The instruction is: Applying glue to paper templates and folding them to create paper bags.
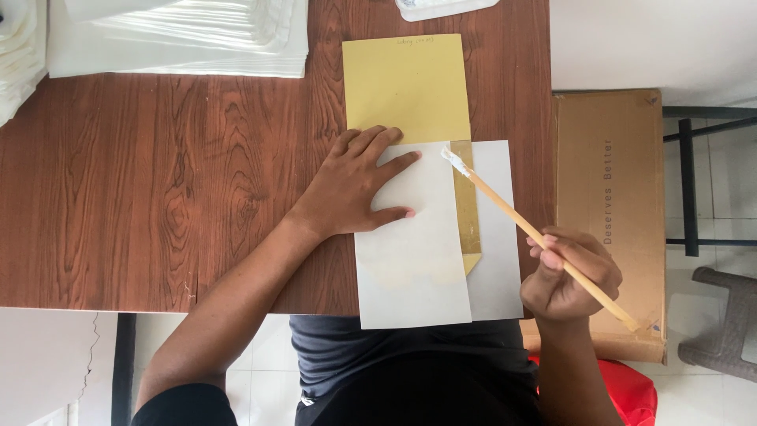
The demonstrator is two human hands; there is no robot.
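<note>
Pressing flat and open, the left hand (355, 185) pins a white sheet (410, 252) over a yellow envelope (406, 87). The right hand (569, 272) grips a glue-tipped stick (536, 233); if the sheet slips, glue could smear the wooden surface (158, 173).

Left hand (355, 188) flat on white paper (414, 268), right hand (569, 274) holding a wooden stick (544, 241), yellow envelope (406, 87) on brown table (158, 189)

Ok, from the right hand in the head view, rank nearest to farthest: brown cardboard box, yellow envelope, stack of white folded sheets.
1. Brown cardboard box, just right of the right hand.
2. Yellow envelope, up-left, mid-table.
3. Stack of white folded sheets, far top-left.
</note>
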